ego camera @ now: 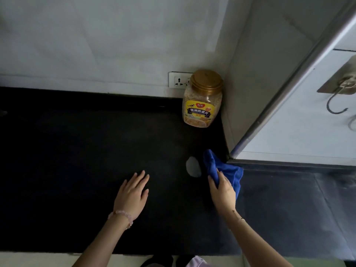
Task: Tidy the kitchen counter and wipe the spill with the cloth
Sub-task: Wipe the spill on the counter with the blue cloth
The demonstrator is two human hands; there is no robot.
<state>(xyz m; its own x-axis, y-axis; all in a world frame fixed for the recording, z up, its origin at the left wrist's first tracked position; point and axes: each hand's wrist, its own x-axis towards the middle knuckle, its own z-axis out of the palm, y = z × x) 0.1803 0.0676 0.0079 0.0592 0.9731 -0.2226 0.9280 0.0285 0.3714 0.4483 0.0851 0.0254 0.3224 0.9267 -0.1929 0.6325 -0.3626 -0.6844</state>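
A small pale spill [193, 167] lies on the black counter [77, 151]. Just right of it, my right hand [223, 189] grips a bunched blue cloth [229, 170], whose tip hangs close beside the spill without covering it. My left hand [133, 193] rests flat on the counter, fingers spread, holding nothing, to the left of the spill. A clear jar of oats [202, 99] with a gold lid and yellow label stands upright in the back right corner.
A white wall socket [178, 79] sits on the back wall behind the jar. A grey wall corner [250, 112] bounds the counter on the right; metal hooks [339, 97] hang beyond it. The counter's front edge runs near the bottom.
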